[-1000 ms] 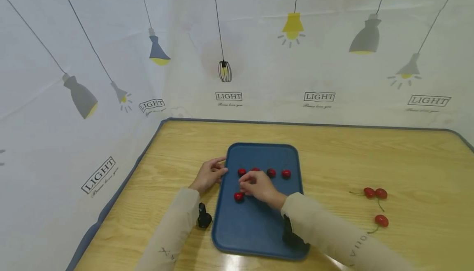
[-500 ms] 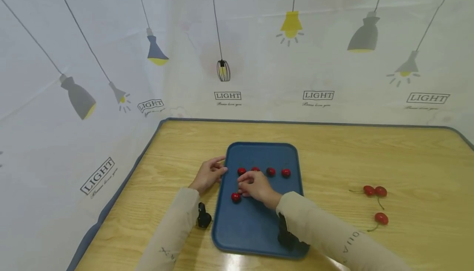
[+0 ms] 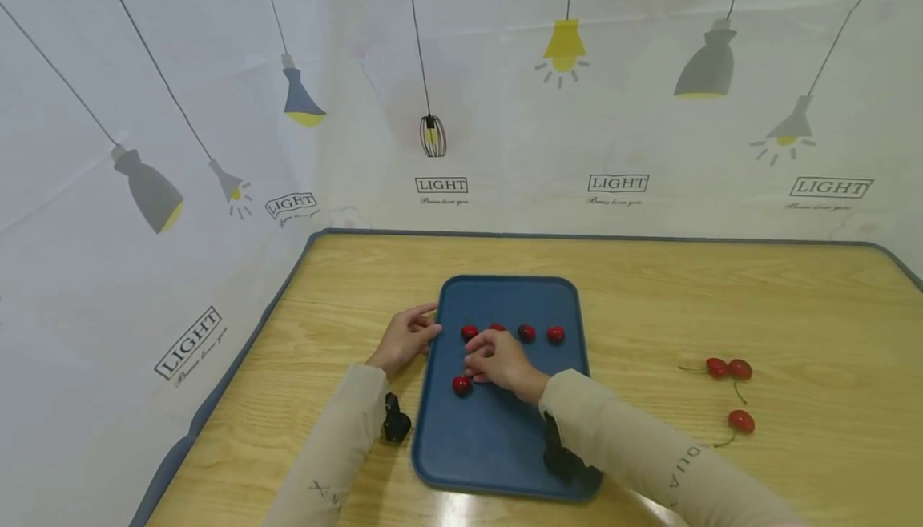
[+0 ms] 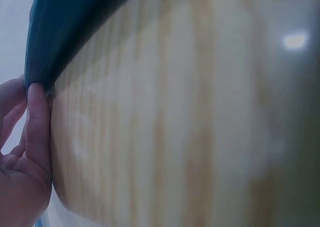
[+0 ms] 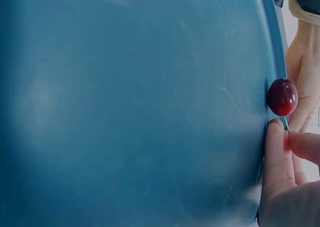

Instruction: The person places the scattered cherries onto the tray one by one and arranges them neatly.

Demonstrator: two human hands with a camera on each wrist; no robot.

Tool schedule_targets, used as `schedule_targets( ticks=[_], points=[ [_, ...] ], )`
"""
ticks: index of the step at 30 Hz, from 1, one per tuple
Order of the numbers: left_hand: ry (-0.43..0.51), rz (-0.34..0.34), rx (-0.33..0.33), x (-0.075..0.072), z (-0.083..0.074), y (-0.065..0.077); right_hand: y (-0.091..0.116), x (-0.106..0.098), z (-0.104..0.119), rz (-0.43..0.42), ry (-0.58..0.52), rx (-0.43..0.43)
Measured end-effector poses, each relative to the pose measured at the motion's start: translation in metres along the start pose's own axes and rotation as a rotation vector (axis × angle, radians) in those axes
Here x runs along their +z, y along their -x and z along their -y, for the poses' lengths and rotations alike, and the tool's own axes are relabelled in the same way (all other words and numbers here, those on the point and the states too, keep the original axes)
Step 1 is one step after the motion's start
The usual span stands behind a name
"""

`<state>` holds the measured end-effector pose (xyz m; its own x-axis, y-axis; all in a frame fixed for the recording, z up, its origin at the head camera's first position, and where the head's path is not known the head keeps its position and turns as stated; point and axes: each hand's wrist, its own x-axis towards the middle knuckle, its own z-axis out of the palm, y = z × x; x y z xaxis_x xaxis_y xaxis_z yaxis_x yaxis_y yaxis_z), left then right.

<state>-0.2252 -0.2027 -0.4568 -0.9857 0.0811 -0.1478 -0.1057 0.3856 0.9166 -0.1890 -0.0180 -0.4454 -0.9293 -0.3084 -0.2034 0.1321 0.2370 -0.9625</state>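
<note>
Pinching a stem (image 5: pixel 286 123) in its fingers (image 5: pixel 306 148), likely for control, the right hand (image 3: pixel 503 363) holds a cherry (image 3: pixel 461 386) on or over the tray (image 3: pixel 490 451), which the left hand (image 3: pixel 401 341), fingers parted, touches, seemingly to steady it, before four cherries (image 3: pixel 527 334).

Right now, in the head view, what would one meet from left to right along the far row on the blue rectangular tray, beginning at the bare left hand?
Bare left hand → first round red cherry → second red cherry, partly hidden → third, darker red cherry → fourth round red cherry → right rim of the blue tray.
</note>
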Motion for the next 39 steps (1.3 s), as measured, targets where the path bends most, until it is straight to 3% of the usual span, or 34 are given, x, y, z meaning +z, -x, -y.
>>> schedule_targets(
  ticks=[6, 15, 39],
  points=[
    [0.015, 0.019, 0.001, -0.002, -0.005, 0.002, 0.000, 0.000, -0.001, -0.003, -0.001, -0.009],
    [-0.008, 0.042, 0.033, -0.002, -0.027, 0.020, 0.000, -0.001, -0.004, 0.014, 0.032, -0.052],
    [-0.011, 0.026, 0.038, -0.001, -0.030, 0.023, -0.002, -0.001, 0.000, 0.000, 0.125, -0.068]
  ],
)
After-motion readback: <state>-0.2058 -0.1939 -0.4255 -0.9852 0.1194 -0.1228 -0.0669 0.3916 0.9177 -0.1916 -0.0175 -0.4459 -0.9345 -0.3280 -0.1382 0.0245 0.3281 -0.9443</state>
